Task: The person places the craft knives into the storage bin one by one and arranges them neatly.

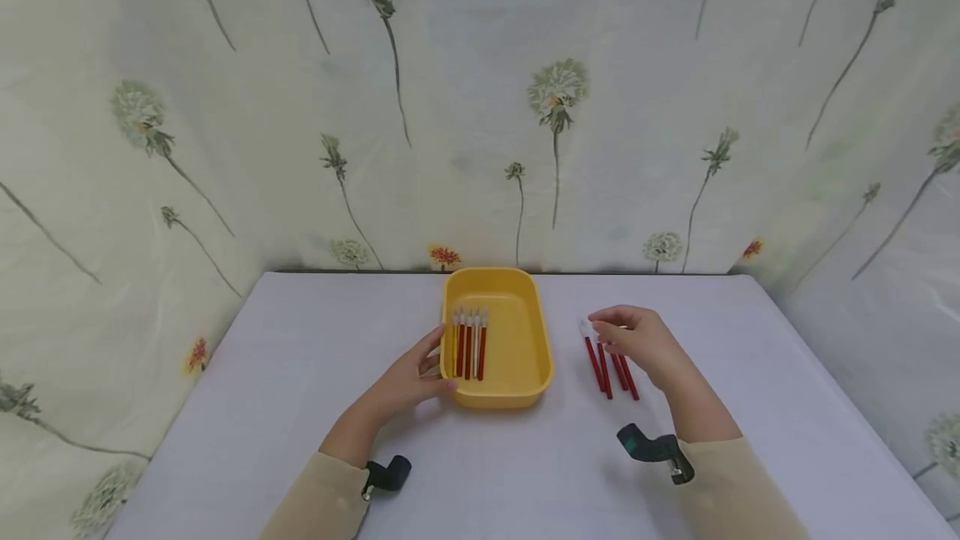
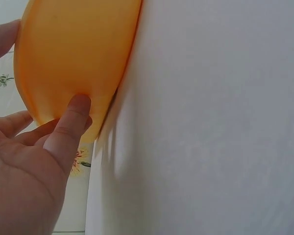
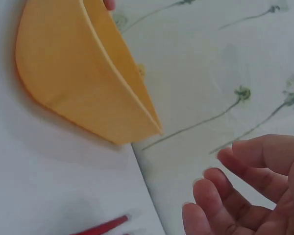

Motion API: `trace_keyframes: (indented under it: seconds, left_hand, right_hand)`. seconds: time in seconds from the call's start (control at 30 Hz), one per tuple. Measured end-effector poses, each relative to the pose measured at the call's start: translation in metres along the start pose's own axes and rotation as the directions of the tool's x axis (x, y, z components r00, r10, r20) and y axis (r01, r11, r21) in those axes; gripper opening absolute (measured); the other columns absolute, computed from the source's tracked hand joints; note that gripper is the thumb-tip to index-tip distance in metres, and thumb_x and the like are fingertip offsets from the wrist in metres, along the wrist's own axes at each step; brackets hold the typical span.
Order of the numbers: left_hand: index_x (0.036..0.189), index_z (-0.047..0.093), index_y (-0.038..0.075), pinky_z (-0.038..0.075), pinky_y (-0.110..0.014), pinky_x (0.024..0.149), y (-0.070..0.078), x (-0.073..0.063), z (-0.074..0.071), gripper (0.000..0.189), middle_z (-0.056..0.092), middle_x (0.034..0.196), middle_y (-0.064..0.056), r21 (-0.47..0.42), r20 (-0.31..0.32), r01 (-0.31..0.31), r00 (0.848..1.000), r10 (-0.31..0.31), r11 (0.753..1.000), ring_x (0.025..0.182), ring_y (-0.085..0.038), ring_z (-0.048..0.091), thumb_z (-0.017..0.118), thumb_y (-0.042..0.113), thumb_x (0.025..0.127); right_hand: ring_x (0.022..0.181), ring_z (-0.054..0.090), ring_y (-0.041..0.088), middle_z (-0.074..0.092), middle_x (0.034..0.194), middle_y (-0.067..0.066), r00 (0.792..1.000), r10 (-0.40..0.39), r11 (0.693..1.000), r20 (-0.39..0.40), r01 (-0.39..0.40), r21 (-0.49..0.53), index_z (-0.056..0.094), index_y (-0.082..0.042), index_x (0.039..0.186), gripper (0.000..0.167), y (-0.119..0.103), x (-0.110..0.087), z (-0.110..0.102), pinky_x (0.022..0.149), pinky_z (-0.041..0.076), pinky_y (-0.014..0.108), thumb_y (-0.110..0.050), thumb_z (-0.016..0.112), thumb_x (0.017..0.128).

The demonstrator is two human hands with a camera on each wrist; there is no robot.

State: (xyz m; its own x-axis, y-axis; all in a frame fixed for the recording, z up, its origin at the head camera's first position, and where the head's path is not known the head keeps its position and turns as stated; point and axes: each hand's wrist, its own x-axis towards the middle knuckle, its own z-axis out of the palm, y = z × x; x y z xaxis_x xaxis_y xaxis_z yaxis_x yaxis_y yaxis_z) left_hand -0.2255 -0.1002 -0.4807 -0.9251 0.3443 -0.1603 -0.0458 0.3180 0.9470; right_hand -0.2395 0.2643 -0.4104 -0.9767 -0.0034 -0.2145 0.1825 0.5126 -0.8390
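Observation:
My left hand [image 1: 408, 377] holds the left side of a yellow plastic tray [image 1: 517, 396]. In the left wrist view, fingertips [image 2: 79, 104] press the outer wall and the thumb meets the rim. Several slim pen-like sticks [image 1: 470, 357] with pale, see-through tips lie side by side in the tray's left half; most are red, others yellow or whitish. Right of the tray, my right hand [image 1: 637, 344] hovers over several red sticks [image 1: 600, 369], covering some of their pale ends. Its fingers are loosely bent with nothing between them in the right wrist view, where one red stick [image 3: 103, 228] shows.
Under everything is a white table [image 1: 337, 315], its far edge close behind the tray. A pale curtain-like backdrop [image 1: 465, 107] printed with dandelions hangs behind and beside it. A dark strapped device [image 1: 387, 473] sits on the left wrist and a similar one [image 1: 656, 448] on the right.

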Motion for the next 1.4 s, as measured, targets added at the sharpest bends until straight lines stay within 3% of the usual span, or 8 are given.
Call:
trace_keyframes:
  seconds: [0.3,0.53,0.7,1.07,1.4]
  left_hand:
    - [0.161,0.023,0.024,0.04,-0.048,0.112,0.0,-0.001,-0.001,0.1,0.024,0.165,-0.003,0.006,0.003,-0.011,1.0,0.011,1.0,0.144,-0.029,0.039,0.083,0.037,0.082]
    - [0.161,0.024,0.021,0.041,-0.046,0.11,0.0,-0.002,-0.002,0.098,0.025,0.164,-0.005,-0.025,0.004,-0.03,1.0,0.03,0.999,0.143,-0.03,0.039,0.083,0.03,0.083]
    - [0.16,0.024,0.02,0.041,-0.046,0.111,0.0,-0.001,-0.002,0.096,0.026,0.164,-0.006,-0.029,0.011,-0.042,0.999,0.043,0.999,0.143,-0.031,0.039,0.082,0.028,0.084]
    - [0.16,0.024,0.021,0.04,-0.046,0.111,0.001,-0.002,0.0,0.095,0.027,0.164,-0.007,-0.013,0.008,-0.035,0.999,0.035,0.999,0.143,-0.03,0.04,0.082,0.028,0.085]
    - [0.161,0.024,0.02,0.04,-0.046,0.111,-0.001,-0.002,-0.001,0.098,0.028,0.163,-0.006,-0.01,0.004,-0.034,0.999,0.034,0.999,0.142,-0.029,0.041,0.083,0.032,0.084]
  right_hand:
    - [0.112,0.061,0.033,0.06,0.13,0.024,0.999,-0.027,0.999,0.017,0.028,-0.028,0.06,0.004,0.131,0.04,0.039,-0.001,-0.018,0.096,0.055,0.043,-0.024,0.059,0.102]
    - [0.109,0.062,0.027,0.062,0.128,0.023,0.999,0.013,1.0,0.03,-0.012,-0.023,0.06,0.004,0.13,0.039,0.06,0.01,-0.02,0.094,0.056,0.041,-0.022,0.061,0.101]
    - [0.099,0.063,0.021,0.065,0.122,0.019,0.999,0.037,0.998,0.019,-0.036,-0.047,0.063,0.002,0.127,0.037,0.072,0.017,-0.021,0.083,0.056,0.033,-0.022,0.062,0.1]
    - [0.095,0.062,0.019,0.066,0.119,0.017,0.997,0.08,0.994,0.003,-0.079,-0.08,0.067,-0.001,0.123,0.03,0.084,0.024,-0.021,0.079,0.056,0.027,-0.018,0.064,0.099]
    - [0.09,0.062,0.02,0.071,0.11,0.015,0.999,0.033,0.983,0.006,-0.031,-0.181,0.071,0.0,0.116,0.028,0.087,0.033,-0.022,0.071,0.052,0.028,-0.014,0.071,0.093]
